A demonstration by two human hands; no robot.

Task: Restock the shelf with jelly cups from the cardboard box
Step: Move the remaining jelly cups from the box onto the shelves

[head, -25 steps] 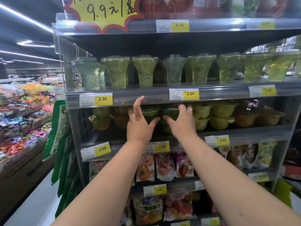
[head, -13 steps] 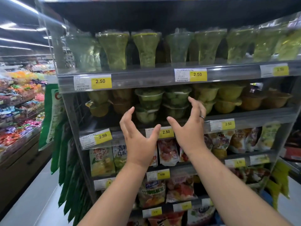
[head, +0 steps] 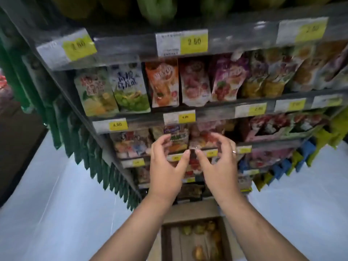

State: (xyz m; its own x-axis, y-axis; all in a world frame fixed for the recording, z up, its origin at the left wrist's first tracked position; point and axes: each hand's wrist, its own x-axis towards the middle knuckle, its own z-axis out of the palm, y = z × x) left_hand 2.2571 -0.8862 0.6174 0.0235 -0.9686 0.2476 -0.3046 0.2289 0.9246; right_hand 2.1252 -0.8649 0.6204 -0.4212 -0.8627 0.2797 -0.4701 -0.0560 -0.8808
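The open cardboard box [head: 191,210] stands on the floor at the foot of the shelf unit [head: 128,51], between my forearms. Several yellow-green jelly cups [head: 199,229] lie inside it. Blurred green cups [head: 156,8] show at the top edge, on the upper shelf. My left hand [head: 165,166] and my right hand [head: 216,162] hover side by side in front of the lower shelves. Their fingers are loosely curled and the thumb tips nearly meet. Both hands hold nothing. A ring sits on my right hand.
Rows of fruit snack pouches [head: 162,83] fill the middle and lower shelves behind yellow price tags. Green packets [head: 98,155] hang down the unit's left side, blue and yellow ones [head: 305,151] on the right. Pale floor [head: 56,213] lies on both sides.
My view has tilted down from the jelly cup shelves to the lower shelves and the box. Both empty hands have come down and back from the cup shelf and their fingers have curled.
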